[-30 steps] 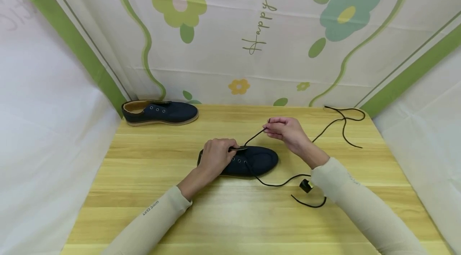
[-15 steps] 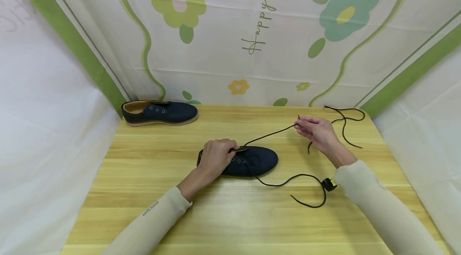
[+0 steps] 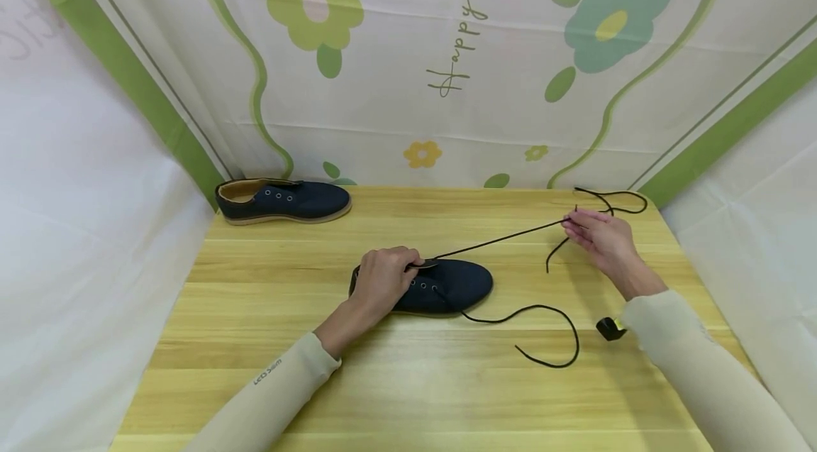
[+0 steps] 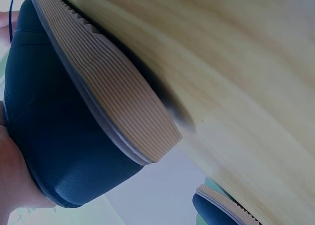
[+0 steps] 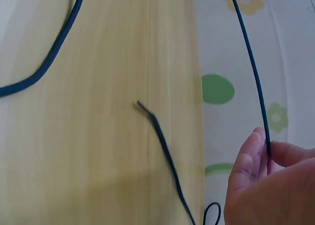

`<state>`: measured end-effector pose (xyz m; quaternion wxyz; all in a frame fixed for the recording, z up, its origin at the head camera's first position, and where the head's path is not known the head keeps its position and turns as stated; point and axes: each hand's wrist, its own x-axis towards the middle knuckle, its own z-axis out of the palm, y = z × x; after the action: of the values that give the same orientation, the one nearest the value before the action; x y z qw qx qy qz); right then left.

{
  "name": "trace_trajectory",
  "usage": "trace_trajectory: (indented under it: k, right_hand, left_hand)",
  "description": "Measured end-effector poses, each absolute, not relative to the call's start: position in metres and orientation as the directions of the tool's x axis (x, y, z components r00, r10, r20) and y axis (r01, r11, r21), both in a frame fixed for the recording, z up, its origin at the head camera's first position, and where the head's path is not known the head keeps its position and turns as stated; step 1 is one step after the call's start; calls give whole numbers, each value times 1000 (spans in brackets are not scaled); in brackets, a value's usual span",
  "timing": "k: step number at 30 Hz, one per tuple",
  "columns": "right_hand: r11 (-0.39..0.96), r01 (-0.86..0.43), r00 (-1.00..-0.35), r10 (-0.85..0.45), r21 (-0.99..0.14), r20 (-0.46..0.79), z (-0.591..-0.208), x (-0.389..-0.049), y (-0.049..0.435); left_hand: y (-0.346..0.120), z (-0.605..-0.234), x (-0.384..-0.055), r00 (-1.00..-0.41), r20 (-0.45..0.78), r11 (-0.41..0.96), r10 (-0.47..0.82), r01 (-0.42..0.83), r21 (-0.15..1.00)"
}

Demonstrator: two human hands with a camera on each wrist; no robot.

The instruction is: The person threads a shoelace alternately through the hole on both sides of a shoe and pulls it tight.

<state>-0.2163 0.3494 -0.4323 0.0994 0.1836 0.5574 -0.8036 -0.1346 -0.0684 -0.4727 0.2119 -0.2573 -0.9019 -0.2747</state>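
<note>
A navy shoe (image 3: 462, 285) with a ribbed tan sole lies in the middle of the table, toe to the right. My left hand (image 3: 383, 280) grips it around the opening, fingers curled over the tongue and far side. Between thumb and fingertips, my right hand (image 3: 603, 243) pinches one end of a black shoelace (image 3: 504, 238), which runs straight up from the shoe's far side. The same lace's other half leaves a near-side eyelet and curls over the table. In the right wrist view the lace (image 5: 253, 67) looks taut above the pinching right hand (image 5: 268, 180).
Toward the back left sits a second navy shoe (image 3: 287, 201) with no lace in its eyelets. A loose black shoelace (image 3: 628, 202) lies at the back right, partly behind the right hand. A printed cloth (image 3: 383, 83) hangs along the table's back edge.
My right hand has moved to the right, drawing the pinched lace out longer and straighter. The near-side lace has shifted slightly by the shoe. My left hand has stayed on the shoe.
</note>
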Motion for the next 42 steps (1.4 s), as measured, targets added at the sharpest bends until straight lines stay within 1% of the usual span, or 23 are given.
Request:
trace_trajectory:
  k: [9, 18, 36, 39, 42]
  right_hand:
    - [-406, 341, -902, 114, -848, -417, -440, -212, 380]
    - [-456, 328, -873, 187, -827, -449, -440, -216, 402]
    - [-554, 287, -854, 222, -782, -471, -445, -211, 424]
    - [-561, 279, -857, 220, -779, -466, -444, -209, 424]
    - [-574, 257, -875, 202, -778, -439, -441, -209, 421]
  left_hand:
    - [-69, -474, -134, -780, 525, 718, 341, 576, 390]
    - [-69, -473, -134, -789, 516, 720, 334, 567, 401]
    - [-68, -472, -135, -801, 508, 730, 317, 548, 408]
    - [-68, -472, -135, -804, 506, 727, 312, 545, 418]
    - [-68, -472, -135, -809, 504, 725, 304, 539, 429]
